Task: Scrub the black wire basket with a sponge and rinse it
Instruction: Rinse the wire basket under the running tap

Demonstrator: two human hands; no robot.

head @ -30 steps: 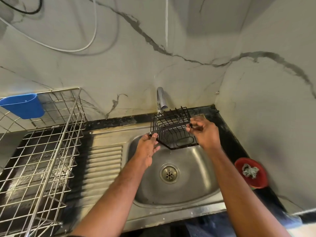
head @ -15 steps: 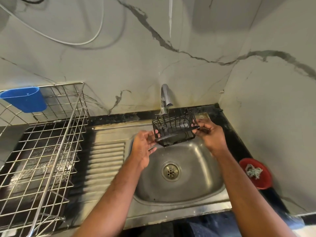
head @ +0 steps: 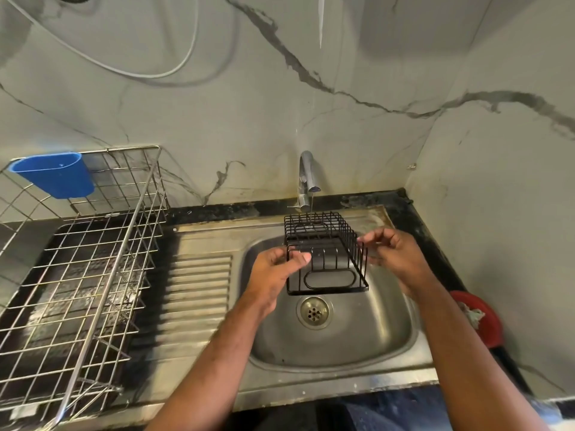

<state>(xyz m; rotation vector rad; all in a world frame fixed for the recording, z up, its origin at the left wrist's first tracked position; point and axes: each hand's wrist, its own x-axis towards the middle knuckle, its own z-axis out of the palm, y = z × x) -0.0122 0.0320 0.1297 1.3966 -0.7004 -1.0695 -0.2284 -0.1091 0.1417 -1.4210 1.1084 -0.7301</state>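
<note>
Basket (head: 323,253) now tipped back, base toward camera, between both hands.

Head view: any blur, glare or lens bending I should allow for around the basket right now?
Head view: the black wire basket reads sharp; the right hand has soft, smeared fingers; the left hand looks clearer. The drainboard ridges are blurred. Wide-angle bending curves the dish rack. No strong glare on the sink.

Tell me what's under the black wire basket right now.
Beneath the black wire basket, held up by the left hand and right hand, lies the steel sink bowl with its drain just below. The basket's solid panel hides the bowl's back part.
</note>
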